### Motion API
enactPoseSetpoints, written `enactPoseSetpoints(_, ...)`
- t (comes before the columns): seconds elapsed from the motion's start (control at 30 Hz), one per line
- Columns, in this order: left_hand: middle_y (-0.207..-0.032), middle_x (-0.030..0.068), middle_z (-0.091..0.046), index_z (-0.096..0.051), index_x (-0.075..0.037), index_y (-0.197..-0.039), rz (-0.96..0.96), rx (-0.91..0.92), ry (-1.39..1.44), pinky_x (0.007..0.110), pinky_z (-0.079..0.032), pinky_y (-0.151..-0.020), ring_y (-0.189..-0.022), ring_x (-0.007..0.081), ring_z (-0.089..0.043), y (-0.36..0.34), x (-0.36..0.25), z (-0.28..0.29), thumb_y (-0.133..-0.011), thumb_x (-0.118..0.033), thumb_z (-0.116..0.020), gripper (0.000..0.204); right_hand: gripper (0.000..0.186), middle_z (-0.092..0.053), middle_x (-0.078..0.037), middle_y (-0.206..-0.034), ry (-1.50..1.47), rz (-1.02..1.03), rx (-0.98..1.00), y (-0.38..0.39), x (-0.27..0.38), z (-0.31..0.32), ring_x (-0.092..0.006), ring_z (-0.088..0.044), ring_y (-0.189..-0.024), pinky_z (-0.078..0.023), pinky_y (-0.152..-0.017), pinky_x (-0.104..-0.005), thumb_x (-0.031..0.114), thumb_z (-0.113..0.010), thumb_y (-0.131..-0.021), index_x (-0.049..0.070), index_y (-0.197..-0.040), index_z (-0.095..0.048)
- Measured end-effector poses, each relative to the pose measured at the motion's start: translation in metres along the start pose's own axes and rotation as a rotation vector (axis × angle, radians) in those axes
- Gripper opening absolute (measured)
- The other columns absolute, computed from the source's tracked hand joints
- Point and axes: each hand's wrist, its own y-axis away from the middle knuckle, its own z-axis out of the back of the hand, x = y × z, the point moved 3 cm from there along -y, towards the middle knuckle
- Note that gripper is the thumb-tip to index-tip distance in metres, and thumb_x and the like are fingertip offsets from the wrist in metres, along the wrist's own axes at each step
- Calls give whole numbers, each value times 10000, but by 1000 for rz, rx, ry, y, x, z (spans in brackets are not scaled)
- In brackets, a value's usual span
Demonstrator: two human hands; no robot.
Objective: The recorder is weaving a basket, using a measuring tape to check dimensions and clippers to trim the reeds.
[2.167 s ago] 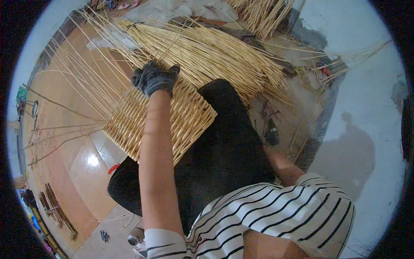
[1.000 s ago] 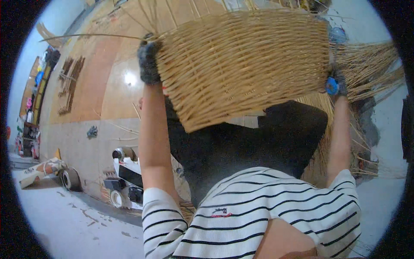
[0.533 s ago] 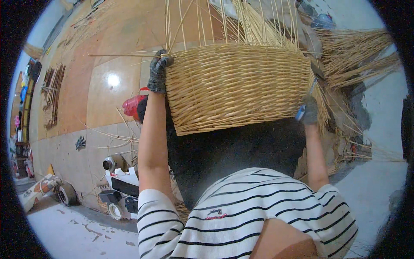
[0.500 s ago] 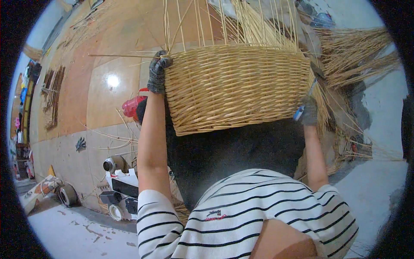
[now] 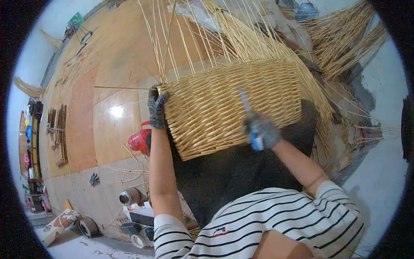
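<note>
A half-woven wicker basket [image 5: 228, 105] lies tilted across my lap, its pale stakes rising from the far rim. My gloved left hand [image 5: 158, 105] is closed round the basket's upper left corner, where a loose cane [image 5: 125, 88] sticks out leftward. In front of the woven wall, my gloved right hand [image 5: 264, 130] is closed on the blue-and-white handle of a hammer [image 5: 257, 140]. Its metal shaft points up and away over the weave. Motion smears the hammer's far end, so its contact with the basket cannot be made out.
Long cane bundles [image 5: 340, 39] lie at the far right. A tied bundle of short brown sticks [image 5: 56, 131] is on the board floor at left. Near my left arm are a red plastic object [image 5: 139, 140], a dark glove [image 5: 94, 179] and a white-and-black device [image 5: 140, 220].
My right hand has swung the hammer from the basket's right edge leftward to its front wall. The basket has tilted and come nearer, my left hand staying on its corner. The view has shifted.
</note>
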Motion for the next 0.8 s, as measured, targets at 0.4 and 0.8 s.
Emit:
enactPoseSetpoints(0.4, -955, 4, -557, -544, -48, -1095, -105, -35, -184, 221, -406, -772, -877, 85, -490, -1, 8, 10, -849, -112, -548, 254, 262, -600, -97, -724, -101, -486, 281, -123, -80, -139, -185, -568, -511, -489, -448, -287, 316, -520, -864, 59, -823, -550)
enactPoseSetpoints(0.8, -948, 16, -578, -558, -45, -1053, -153, -70, -245, 233, -430, -780, -851, 85, -516, -28, 6, -5, -878, -145, -517, 206, 214, -627, -130, -793, 75, -247, 116, -12, -175, -95, -210, -595, -576, -491, -497, -310, 220, -474, -895, 48, -1020, -497)
